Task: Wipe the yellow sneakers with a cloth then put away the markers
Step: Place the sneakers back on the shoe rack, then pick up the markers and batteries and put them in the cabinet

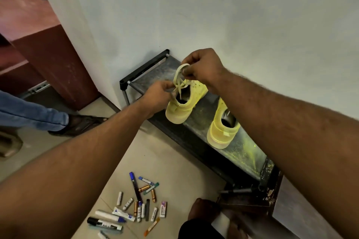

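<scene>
Pale, matte plastered wall point(233, 15) behind, meeting a dark maroon wooden panel point(56, 68) at left. Beige tiled floor point(165, 161) below, smooth, with open room between the rack's front edge and the scatter of pens. Low black metal shoe rack point(147, 68) against the wall, tubular frame, flat dusty top dusted with yellow powder toward its right end. Blue-trousered leg with a dark sandal point(77, 124) at far left, well apart from the rack.

Left yellow sneaker point(184, 106), soft fabric with a rubbery sole, heel overhanging the rack's front edge. Right yellow sneaker point(221, 132) just beside it, upright on the shelf, heel toward the camera, partly hidden by the right forearm.

Right hand point(204, 68) above the left sneaker, fingers curled, pinching a flat looped yellow lace point(179, 75). Left hand point(159, 93) at the shoe's collar, fingers curled on the lace ends.

Markers point(134, 188) loose on the floor near the bottom edge: a long blue-capped one, a fat black-and-white one point(104, 224), white barrels, mixed with small cylindrical batteries point(144, 188), copper and silver, and a small pink eraser point(163, 209).
</scene>
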Motion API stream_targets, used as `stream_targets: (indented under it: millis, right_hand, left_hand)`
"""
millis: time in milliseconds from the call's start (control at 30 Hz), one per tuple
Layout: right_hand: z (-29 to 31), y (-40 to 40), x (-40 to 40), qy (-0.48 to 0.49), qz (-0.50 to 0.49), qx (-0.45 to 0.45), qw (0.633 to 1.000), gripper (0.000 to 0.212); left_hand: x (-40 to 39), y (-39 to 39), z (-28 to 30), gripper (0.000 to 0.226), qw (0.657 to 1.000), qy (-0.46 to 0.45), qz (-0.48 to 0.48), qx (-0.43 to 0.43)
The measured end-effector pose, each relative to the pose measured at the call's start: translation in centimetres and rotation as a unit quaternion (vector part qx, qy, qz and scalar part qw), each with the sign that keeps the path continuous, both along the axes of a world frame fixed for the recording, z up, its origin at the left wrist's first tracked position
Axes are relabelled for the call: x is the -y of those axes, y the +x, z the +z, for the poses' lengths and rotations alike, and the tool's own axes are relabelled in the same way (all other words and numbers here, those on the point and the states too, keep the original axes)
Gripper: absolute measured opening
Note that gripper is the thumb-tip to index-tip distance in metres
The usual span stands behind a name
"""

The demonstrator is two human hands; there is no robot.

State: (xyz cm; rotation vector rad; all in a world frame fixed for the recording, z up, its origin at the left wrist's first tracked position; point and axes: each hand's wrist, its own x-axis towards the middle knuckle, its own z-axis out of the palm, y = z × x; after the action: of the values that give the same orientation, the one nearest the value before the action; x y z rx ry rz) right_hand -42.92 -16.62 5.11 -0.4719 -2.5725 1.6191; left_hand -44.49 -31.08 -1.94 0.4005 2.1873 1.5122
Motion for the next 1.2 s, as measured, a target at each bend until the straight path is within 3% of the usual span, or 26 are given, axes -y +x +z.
stream_targets:
  millis: [67,133,333,433,533,633,767,867,933,1033,1133,1200]
  right_hand:
    - [-1.6,0.1,-0.1,0.07,-0.024,-0.008,0.997,0.022]
    - [-2.9,0.7,-0.3,0.175,0.017,0.019,0.984,0.018]
    - [-5.3,1.3,0.7,0.425,0.183,0.101,0.881,0.014]
    - [-4.3,0.8,0.7,0.352,0.189,0.124,0.908,0.016]
    - [-3.4,1.1,0.2,0.238,0.105,0.099,0.96,0.028]
    - [-3.6,1.4,0.4,0.166,0.044,0.052,0.984,0.033]
    - [-5.1,1.6,0.7,0.238,0.049,0.064,0.968,0.014]
    - [-5.5,2.1,1.0,0.294,0.072,0.082,0.949,0.015]
    - [-5.7,2.5,0.7,0.269,0.06,0.079,0.958,0.021]
    - [-5.4,3.8,-0.8,0.217,-0.019,0.073,0.973,0.025]
    - [-4.6,6.8,-1.9,0.177,-0.058,0.06,0.981,0.028]
    - [-3.6,9.9,-2.1,0.166,-0.065,0.06,0.982,0.024]
  left_hand:
    - [0.6,0.3,-0.2,0.032,1.0,-0.011,-0.014,0.016]
    - [1.2,0.4,-0.6,0.034,1.0,-0.02,-0.007,-0.007]
    - [1.9,0.3,-0.9,0.044,0.988,-0.106,0.017,-0.108]
    - [1.7,0.6,-0.9,0.039,0.987,-0.096,0.027,-0.13]
    - [1.4,1.2,-0.7,0.036,0.981,-0.101,0.018,-0.162]
    - [1.4,1.6,-0.7,0.031,0.978,-0.085,0.056,-0.183]
    - [1.4,1.9,-0.7,0.035,0.972,-0.038,0.142,-0.183]
    - [0.8,2.7,-1.1,0.035,0.975,-0.025,0.103,-0.194]
    - [0.5,2.9,-1.8,0.032,0.952,-0.113,0.073,-0.276]
    - [0.3,3.1,-2.0,0.048,0.827,-0.393,-0.071,-0.395]
    - [0.0,4.1,-0.7,0.064,0.77,-0.468,-0.138,-0.411]
    - [-0.4,5.3,0.5,0.062,0.764,-0.468,-0.122,-0.426]
